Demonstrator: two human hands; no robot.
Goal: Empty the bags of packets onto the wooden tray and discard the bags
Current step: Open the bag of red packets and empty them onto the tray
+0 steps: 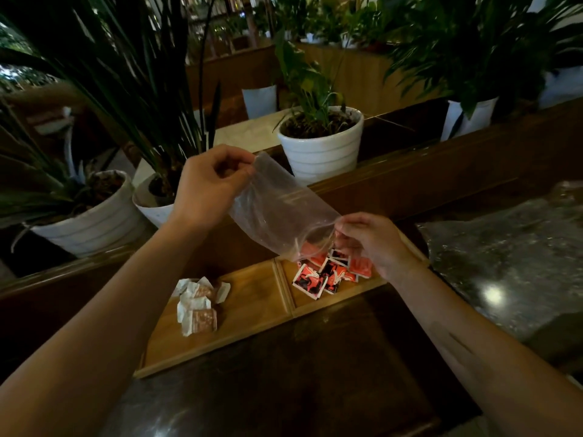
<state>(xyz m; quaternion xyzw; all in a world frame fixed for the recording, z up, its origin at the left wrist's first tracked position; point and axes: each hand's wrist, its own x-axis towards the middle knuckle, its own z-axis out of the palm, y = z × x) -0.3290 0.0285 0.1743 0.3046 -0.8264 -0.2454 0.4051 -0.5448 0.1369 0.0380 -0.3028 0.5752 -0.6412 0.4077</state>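
A clear plastic bag [277,206] hangs tilted above the wooden tray [252,298], mouth down to the right. My left hand [208,184] pinches the bag's upper closed end. My right hand [369,244] pinches the lower open mouth just over the tray's right compartment. Several red and black packets [325,275] lie heaped in that right compartment under the bag's mouth. Several white and brown packets [198,304] lie in the left compartment. The bag looks empty.
White plant pots [321,146] [91,222] stand behind a wooden ledge beyond the tray. A sheet of crinkled clear plastic [504,247] lies on the dark counter at the right. Dark glossy counter surface [284,373] runs in front of the tray.
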